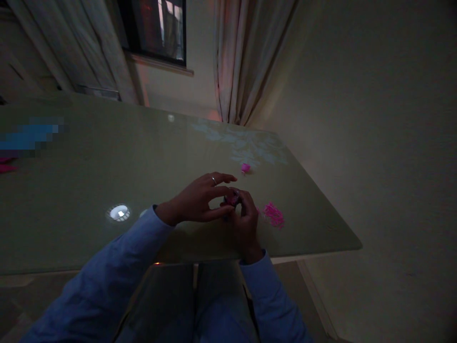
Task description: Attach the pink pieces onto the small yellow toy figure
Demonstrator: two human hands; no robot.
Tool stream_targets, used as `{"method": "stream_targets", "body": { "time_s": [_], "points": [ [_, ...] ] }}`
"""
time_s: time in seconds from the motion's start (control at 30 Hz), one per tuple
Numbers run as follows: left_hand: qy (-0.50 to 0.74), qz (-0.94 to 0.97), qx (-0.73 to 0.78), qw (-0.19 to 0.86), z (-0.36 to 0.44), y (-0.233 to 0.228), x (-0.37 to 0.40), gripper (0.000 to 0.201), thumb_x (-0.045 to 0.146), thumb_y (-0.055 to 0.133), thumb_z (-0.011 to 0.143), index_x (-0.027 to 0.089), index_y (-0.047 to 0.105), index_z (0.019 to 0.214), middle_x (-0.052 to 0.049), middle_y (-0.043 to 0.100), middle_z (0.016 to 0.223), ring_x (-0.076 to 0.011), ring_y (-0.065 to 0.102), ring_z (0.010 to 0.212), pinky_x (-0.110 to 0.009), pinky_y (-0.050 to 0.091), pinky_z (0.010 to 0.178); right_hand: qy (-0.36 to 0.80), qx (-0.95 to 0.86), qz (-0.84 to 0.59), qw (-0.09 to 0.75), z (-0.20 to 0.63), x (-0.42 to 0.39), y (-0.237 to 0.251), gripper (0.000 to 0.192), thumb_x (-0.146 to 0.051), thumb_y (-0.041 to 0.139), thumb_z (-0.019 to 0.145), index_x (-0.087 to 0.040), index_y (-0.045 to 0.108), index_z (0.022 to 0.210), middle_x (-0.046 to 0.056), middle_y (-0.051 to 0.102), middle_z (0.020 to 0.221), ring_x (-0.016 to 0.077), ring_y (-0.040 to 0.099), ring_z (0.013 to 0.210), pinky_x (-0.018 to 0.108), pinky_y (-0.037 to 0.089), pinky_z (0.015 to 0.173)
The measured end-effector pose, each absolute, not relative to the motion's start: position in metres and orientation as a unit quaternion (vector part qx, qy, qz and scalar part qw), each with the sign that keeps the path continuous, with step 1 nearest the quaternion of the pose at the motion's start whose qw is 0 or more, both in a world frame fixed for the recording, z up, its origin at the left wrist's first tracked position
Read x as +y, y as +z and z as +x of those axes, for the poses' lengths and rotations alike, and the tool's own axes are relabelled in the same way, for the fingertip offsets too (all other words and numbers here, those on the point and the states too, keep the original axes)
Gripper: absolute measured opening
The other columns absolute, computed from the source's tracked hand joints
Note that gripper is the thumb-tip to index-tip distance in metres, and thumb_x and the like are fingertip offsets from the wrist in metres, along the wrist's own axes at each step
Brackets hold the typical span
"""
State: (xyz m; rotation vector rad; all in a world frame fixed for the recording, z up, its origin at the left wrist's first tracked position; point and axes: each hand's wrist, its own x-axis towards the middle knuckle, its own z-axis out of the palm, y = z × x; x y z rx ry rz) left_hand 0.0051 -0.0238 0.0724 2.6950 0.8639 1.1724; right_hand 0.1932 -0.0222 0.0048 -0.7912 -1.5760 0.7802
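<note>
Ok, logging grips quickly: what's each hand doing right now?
Left hand: loosely spread, at the small dark object; whether it grips can't be told.
Right hand: closed, holding that object.

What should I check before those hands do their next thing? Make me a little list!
1. Right hand holds the small dark object: ok.
2. Left hand gripping it too: cannot tell; its fingers are right there.
3. Pink strands piled on the table: ok.
4. Little pink piece separate from that pile: ok.
5. Bright light for seeing small parts: not ok, it looks dim.
</note>
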Motion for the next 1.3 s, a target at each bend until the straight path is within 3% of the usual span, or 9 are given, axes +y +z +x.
{"method": "stream_targets", "body": {
  "time_s": [0.3,0.47,0.57,0.67,0.77,0.87,1.0,1.1,1.3],
  "points": [
    [0.47,0.838,0.265,0.074,0.004,0.076,-0.025,0.028,0.028,0.069,0.092,0.016,0.067,0.117,-0.018,0.061,0.134,-0.0256,0.064,0.121,-0.039,0.056,0.099,0.342,-0.664,-0.347,0.567,0.195,-0.023,0.01,0.034,-0.043,0.075,0.09,-0.022,0.068,0.116,0.006,0.066,0.105,0.0202,0.062,0.097,0.036,0.052,0.088],
    [0.475,0.821,0.271,0.164,0.003,0.068,-0.021,0.073,0.038,0.078,0.087,0.022,0.045,0.151,-0.02,0.055,0.142,-0.0291,0.061,0.126,-0.043,0.055,0.099,0.349,-0.642,-0.361,0.579,0.194,-0.025,0.01,0.035,-0.04,0.077,0.087,-0.021,0.068,0.115,0.006,0.066,0.107,0.0206,0.062,0.1,0.037,0.052,0.091],
    [0.454,0.805,0.286,0.255,0.002,0.054,-0.022,0.105,0.043,0.082,0.083,0.03,0.017,0.164,-0.023,0.042,0.156,-0.0342,0.052,0.139,-0.05,0.052,0.105,0.362,-0.634,-0.364,0.579,0.194,-0.025,0.009,0.033,-0.037,0.075,0.087,-0.021,0.067,0.115,0.006,0.066,0.106,0.0201,0.062,0.1,0.036,0.052,0.092],
    [0.423,0.806,0.29,0.296,0.002,0.035,-0.023,0.131,0.043,0.088,0.075,0.033,-0.007,0.166,-0.026,0.018,0.168,-0.0389,0.025,0.156,-0.061,0.038,0.117,0.367,-0.63,-0.358,0.583,0.195,-0.024,0.008,0.031,-0.037,0.073,0.088,-0.021,0.066,0.114,0.005,0.066,0.103,0.0196,0.063,0.097,0.035,0.053,0.09],
    [0.432,0.793,0.291,0.316,0.005,0.02,-0.023,0.142,0.042,0.092,0.07,0.032,-0.014,0.164,-0.025,-0.001,0.171,-0.0384,0.007,0.159,-0.065,0.025,0.122,0.367,-0.634,-0.346,0.586,0.195,-0.023,0.007,0.032,-0.039,0.073,0.088,-0.021,0.065,0.113,0.005,0.066,0.103,0.0194,0.063,0.097,0.034,0.053,0.088],
    [0.46,0.747,0.314,0.363,0.012,0.016,-0.022,0.127,0.039,0.091,0.072,0.027,0.005,0.166,-0.026,0.018,0.168,-0.0363,0.023,0.157,-0.062,0.03,0.122,0.371,-0.634,-0.334,0.591,0.195,-0.023,0.007,0.031,-0.039,0.072,0.089,-0.022,0.065,0.114,0.005,0.065,0.104,0.0191,0.063,0.097,0.034,0.053,0.088],
    [0.418,0.703,0.341,0.464,0.021,0.025,-0.024,0.057,0.036,0.08,0.084,0.013,0.062,0.133,-0.02,0.07,0.127,-0.0288,0.07,0.117,-0.048,0.054,0.105,0.371,-0.632,-0.321,0.6,0.195,-0.023,0.006,0.031,-0.038,0.073,0.088,-0.023,0.065,0.114,0.005,0.064,0.104,0.0188,0.062,0.097,0.034,0.053,0.089],
    [0.42,0.697,0.355,0.46,0.023,0.033,-0.026,0.045,0.038,0.081,0.081,0.011,0.071,0.116,-0.014,0.076,0.111,-0.0249,0.074,0.101,-0.039,0.059,0.093,0.361,-0.637,-0.325,0.598,0.195,-0.024,0.006,0.032,-0.038,0.074,0.089,-0.024,0.065,0.116,0.005,0.064,0.105,0.0191,0.062,0.099,0.035,0.053,0.09],
    [0.435,0.709,0.396,0.389,0.018,0.031,-0.024,0.043,0.04,0.079,0.081,0.012,0.074,0.114,-0.013,0.076,0.111,-0.0238,0.072,0.097,-0.038,0.058,0.091,0.366,-0.619,-0.336,0.608,0.196,-0.022,0.003,0.045,-0.044,0.07,0.091,-0.023,0.06,0.13,0.009,0.063,0.115,0.021,0.062,0.103,0.038,0.053,0.091]
  ]
}}
